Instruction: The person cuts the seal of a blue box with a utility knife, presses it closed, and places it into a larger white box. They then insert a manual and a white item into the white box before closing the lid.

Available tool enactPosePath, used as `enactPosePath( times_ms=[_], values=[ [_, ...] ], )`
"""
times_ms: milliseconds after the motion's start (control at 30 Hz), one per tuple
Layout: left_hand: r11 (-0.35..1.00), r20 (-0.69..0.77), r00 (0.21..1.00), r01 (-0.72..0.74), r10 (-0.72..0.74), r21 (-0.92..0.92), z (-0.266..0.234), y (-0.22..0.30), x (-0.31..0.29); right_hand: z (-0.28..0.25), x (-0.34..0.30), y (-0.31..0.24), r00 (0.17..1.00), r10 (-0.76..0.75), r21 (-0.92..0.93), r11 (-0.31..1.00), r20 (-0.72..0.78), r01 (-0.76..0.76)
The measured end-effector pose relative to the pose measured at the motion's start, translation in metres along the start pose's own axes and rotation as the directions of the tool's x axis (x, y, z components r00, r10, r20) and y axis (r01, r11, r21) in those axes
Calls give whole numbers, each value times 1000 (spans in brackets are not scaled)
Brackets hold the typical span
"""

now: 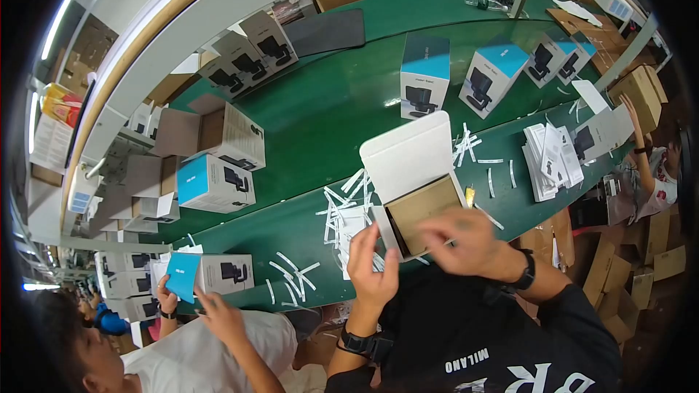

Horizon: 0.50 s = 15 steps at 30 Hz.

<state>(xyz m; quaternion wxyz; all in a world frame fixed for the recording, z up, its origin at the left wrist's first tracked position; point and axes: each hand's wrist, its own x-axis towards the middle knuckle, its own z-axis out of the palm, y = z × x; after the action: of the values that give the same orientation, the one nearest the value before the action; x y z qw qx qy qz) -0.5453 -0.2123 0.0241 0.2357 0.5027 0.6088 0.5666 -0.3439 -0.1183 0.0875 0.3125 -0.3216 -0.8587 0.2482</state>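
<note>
In front of me a white carton (409, 147) stands with its lid flap raised. A plain brown cardboard insert (422, 207) fills its inside. My left hand (373, 266) is at the carton's near left corner, thumb and fingers apart, with nothing seen between them. Over the carton's near right part is my right hand (470, 244), its fingers bent and pointing left. Motion smears those fingertips, so I cannot tell whether they hold anything. Beside the carton, many white paper strips (336, 215) lie loosely over white sheets (351, 236).
Closed blue-topped boxes (424, 80) stand along the green table's (320, 116) far side. To the right is a stack of printed leaflets (542, 164). A co-worker at left handles a blue-flapped box (222, 271); another person's hand (637, 120) is at far right. Open boxes (244, 135) stand left.
</note>
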Motion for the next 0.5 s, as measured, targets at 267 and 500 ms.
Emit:
enactPosePath(
  times_ms=[267,500],
  values=[
    [807,456,848,-458,270,374,45,26,22,33,-58,97,805,593,423,735,-23,-530],
    [732,679,724,-525,116,434,101,41,34,33,-127,199,588,795,780,272,148,-564]
  ],
)
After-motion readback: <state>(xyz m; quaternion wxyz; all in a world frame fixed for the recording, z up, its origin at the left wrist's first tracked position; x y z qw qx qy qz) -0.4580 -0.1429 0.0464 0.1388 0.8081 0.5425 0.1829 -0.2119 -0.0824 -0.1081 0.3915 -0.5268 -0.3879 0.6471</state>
